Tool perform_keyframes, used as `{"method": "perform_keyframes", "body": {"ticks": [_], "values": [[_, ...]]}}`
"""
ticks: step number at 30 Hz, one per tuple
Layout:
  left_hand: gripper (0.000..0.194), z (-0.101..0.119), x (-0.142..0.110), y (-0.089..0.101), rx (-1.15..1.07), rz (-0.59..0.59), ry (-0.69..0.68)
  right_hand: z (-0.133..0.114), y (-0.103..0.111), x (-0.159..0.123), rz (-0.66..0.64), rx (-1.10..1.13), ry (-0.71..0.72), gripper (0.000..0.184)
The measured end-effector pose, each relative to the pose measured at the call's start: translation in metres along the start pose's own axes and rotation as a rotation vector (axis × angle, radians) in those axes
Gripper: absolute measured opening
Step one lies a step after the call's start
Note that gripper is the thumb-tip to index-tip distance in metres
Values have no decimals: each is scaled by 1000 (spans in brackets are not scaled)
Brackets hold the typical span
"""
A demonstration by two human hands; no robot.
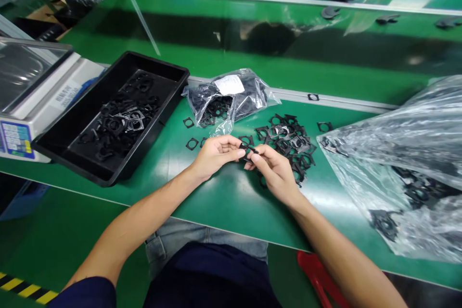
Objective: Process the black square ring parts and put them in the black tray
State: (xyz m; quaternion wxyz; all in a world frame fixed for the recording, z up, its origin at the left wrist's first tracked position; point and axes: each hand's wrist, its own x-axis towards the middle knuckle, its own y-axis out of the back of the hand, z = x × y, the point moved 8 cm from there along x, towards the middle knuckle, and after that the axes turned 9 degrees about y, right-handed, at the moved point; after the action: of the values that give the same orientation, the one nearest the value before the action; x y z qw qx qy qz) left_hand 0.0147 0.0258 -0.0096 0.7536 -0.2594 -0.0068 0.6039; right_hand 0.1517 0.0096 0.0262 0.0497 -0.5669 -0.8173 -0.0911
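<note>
Between both hands, over the green table, is a small black plastic frame point(248, 150) with a round opening. My left hand point(220, 153) pinches its left side between thumb and fingers. On the other side my right hand point(272, 166) grips it the same way, and the fingers hide part of its outline. Just beyond my right hand lies a loose pile of similar black frames point(288, 139). A few single frames point(192, 143) rest flat to the left of my left hand. Behind the hands sits a clear plastic bag point(249, 89) of black parts with a white label.
On the left, a black tray point(173, 70) holds many black parts, beside a weighing scale point(21, 101). A large clear bag point(390, 139) with black parts covers the right side. A metal rail point(346, 101) runs behind, with one frame on it. A red stool point(317, 279) stands below.
</note>
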Motion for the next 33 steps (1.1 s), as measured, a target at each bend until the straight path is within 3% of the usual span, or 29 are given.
{"method": "perform_keyframes", "body": {"ticks": [5,12,18,33], "values": [[38,-1,0,0,-8,-21,14,-1,0,-2,1,-89,25,37],[37,0,0,-4,-25,-92,42,-2,1,-2,37,-33,3,37],[33,1,0,-1,92,-62,44,2,5,-3,59,-73,-13,38],[44,-10,-2,-8,94,-253,215,2,4,-2,47,-38,-50,40]]}}
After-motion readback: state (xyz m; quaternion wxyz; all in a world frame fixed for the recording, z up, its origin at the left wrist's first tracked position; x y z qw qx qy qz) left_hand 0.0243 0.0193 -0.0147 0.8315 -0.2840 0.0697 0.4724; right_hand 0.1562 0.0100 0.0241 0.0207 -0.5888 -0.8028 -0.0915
